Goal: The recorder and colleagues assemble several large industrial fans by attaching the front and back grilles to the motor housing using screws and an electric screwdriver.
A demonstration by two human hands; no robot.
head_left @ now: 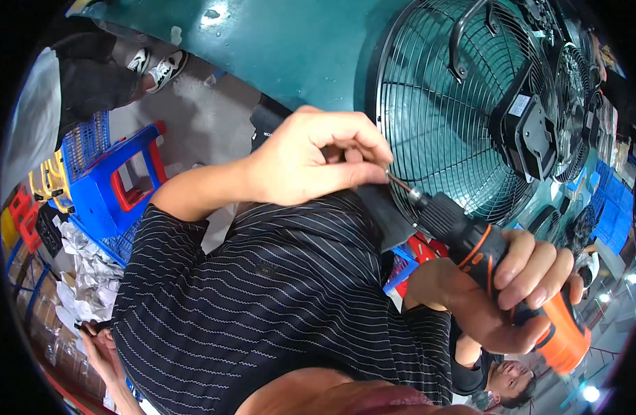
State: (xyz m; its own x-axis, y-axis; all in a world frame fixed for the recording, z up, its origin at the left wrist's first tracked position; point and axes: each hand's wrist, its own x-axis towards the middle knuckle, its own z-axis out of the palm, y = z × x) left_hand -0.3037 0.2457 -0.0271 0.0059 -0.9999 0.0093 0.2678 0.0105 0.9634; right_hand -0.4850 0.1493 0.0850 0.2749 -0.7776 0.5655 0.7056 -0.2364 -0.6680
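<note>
My right hand [529, 277] is wrapped round an orange and black cordless drill [458, 225], tilted so that it points up and to the left. From its chuck a thin driver bit [401, 183] reaches to the fingertips of my left hand [301, 162]. There my left thumb and forefinger pinch together at the bit's tip; whatever small thing they hold is too small to make out. Just beyond both hands stands a black round fan [432, 104] with a wire guard, a curved handle [456, 52] and a dark motor box [529, 131]. Neither hand touches the fan.
The fan rests on a green tabletop [297, 52]. More fans [574, 104] stand to its right. At left are a blue and red plastic stool [128, 183], crumpled paper [89, 270] and a person's shoes [167, 69]. Another person [508, 380] is at lower right.
</note>
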